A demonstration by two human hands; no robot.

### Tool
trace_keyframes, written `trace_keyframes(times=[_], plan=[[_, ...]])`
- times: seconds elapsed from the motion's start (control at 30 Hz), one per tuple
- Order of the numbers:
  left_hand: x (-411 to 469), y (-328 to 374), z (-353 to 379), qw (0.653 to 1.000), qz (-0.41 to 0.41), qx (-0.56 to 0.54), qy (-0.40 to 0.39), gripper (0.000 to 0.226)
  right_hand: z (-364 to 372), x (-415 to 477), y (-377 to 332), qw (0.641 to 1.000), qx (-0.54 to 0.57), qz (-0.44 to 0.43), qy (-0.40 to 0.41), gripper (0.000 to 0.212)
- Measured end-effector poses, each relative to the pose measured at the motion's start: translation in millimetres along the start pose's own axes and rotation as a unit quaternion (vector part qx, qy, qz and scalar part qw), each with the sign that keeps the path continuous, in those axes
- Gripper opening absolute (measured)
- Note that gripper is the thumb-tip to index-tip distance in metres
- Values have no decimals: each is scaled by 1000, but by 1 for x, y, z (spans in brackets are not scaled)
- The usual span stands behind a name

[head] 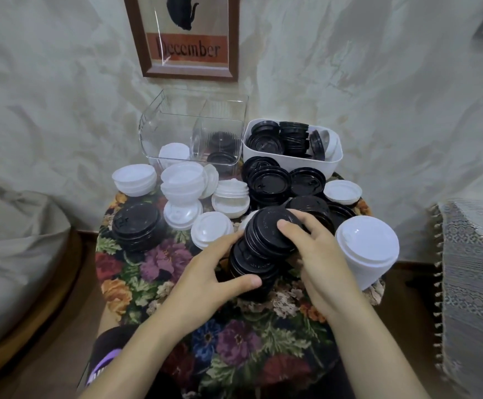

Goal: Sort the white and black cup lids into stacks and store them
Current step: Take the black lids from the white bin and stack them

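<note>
A tall stack of black lids (pixel 259 249) leans in the middle of the floral table. My left hand (pixel 205 279) grips its lower left side, thumb across the front. On the stack's upper right my right hand (pixel 319 254) holds the tilted top lids, fingers curled over them. A tall white lid stack (pixel 368 249) stands just right of my right hand. More white lids (pixel 182 182) lie in small stacks at the back left, and black lids (pixel 269 182) at the back centre. A short black stack (pixel 136 226) sits at the left.
A clear plastic box (pixel 194 131) at the back holds a few white and black lids. Beside it a white tub (pixel 292 159) is filled with black lids. The small round table (pixel 234 341) has a wall behind it and fabric-covered furniture on both sides.
</note>
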State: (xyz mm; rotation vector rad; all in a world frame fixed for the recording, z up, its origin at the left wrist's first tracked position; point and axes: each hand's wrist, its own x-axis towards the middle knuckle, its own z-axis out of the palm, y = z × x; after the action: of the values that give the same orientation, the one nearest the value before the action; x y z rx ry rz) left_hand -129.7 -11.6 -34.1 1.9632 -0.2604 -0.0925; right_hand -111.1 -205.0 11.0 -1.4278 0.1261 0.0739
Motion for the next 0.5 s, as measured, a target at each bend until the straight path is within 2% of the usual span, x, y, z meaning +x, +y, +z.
trace_keyframes(times=[0.17,0.37,0.5], plan=[[-1,-1,6,1000,9,-25,3,75,-1,1,3,1000,-16,-14,-3,25],[-2,1,17,999,23,-35,11,64,-1,1,9,1000,-4,-9,1,23],[1,-5,17,999,18,-26,14,69,-2,0,11,1000,-16,-8,-2,21]])
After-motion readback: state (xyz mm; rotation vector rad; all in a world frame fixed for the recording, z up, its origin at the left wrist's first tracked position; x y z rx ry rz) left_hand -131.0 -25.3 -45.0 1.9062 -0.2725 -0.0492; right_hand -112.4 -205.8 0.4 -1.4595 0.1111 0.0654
